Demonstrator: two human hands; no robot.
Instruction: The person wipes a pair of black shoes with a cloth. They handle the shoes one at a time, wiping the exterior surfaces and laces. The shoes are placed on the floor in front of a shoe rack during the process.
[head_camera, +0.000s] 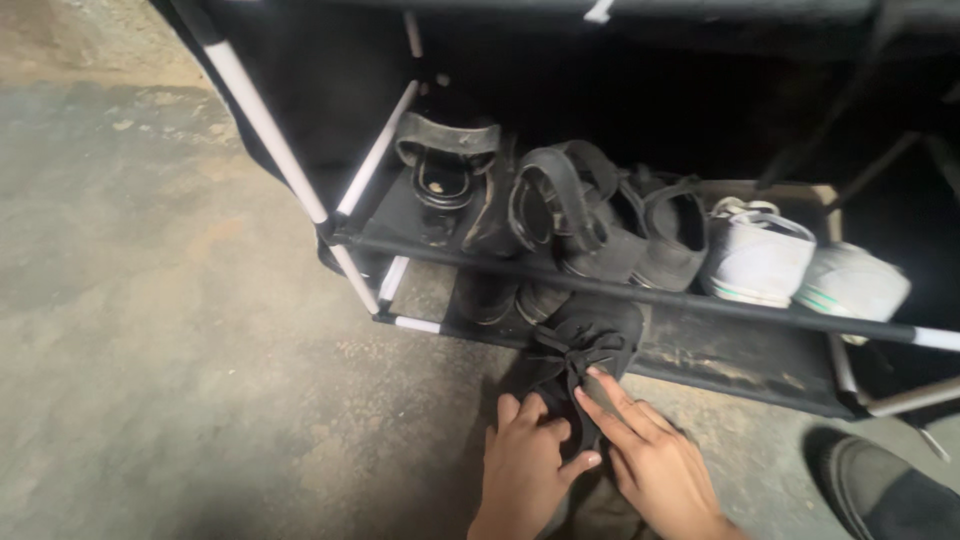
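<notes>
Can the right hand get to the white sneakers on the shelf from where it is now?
Probably yes: the right hand is on the black shoe, and the white sneakers sit at the shelf's open front, nothing blocking.

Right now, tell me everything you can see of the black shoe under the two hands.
The black shoe looks like soft dark fabric with black laces tied in a loose bow across its top. It lies on the concrete floor, its toe end reaching the bottom rail of the shoe rack, its heel end hidden under the hands. The left hand presses on its near part; the right hand has its fingers stretched onto the laces.
</notes>
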